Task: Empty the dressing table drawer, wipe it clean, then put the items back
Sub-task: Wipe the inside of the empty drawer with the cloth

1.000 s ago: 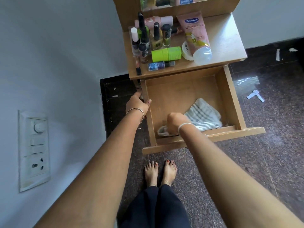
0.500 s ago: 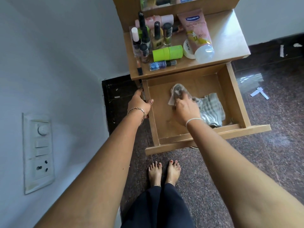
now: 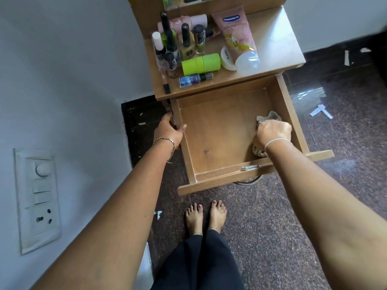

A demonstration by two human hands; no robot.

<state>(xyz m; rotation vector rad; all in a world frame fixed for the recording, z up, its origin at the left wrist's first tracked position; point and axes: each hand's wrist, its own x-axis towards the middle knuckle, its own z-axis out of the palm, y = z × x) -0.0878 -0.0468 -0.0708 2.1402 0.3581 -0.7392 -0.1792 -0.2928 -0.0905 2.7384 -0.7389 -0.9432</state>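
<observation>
The wooden drawer [image 3: 217,130] of the dressing table is pulled out and holds only a grey striped cloth [image 3: 270,116]. My right hand [image 3: 273,132] is closed over the bunched cloth at the drawer's right side, pressing it on the bottom; most of the cloth is hidden under the hand. My left hand [image 3: 170,132] grips the drawer's left wall. On the table top [image 3: 276,38] stand several cosmetics: a pink lotion tube [image 3: 237,36], a green cylinder [image 3: 201,64], a small blue bottle [image 3: 194,79], nail polish bottles [image 3: 184,41] and a white jar [image 3: 227,59].
A white wall with a switch and socket plate [image 3: 37,197] is on the left. The dark speckled floor [image 3: 272,227] has paper scraps [image 3: 320,110] at the right. My bare feet [image 3: 206,216] stand just in front of the drawer's front panel [image 3: 230,181].
My right hand has swept the cloth from the drawer's back left across to its right side, bunching it up under the palm. My left hand stays on the left wall.
</observation>
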